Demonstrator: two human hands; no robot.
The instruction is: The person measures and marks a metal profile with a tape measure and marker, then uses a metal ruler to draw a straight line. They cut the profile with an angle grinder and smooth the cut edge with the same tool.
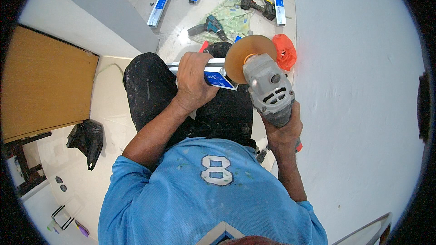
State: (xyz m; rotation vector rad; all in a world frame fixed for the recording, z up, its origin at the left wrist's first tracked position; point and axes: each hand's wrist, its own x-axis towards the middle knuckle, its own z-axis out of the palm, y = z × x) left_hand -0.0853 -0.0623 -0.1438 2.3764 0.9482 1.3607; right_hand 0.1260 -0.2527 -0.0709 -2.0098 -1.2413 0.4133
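My left hand is closed around a white metal profile with a blue printed film, held across my thighs. In my right hand is a grey angle grinder, gripped by its body low at the right. A round tan disc on the grinder stands at the profile's right end. Whether the disc touches the metal, I cannot tell. The fingers of my right hand are partly hidden under the tool.
Ahead on the tiles lie a teal cordless drill on a green patterned cloth, a dark drill, and several blue-and-white profiles. An orange plastic bag sits against the white wall. At left are a black bag and a wooden cabinet.
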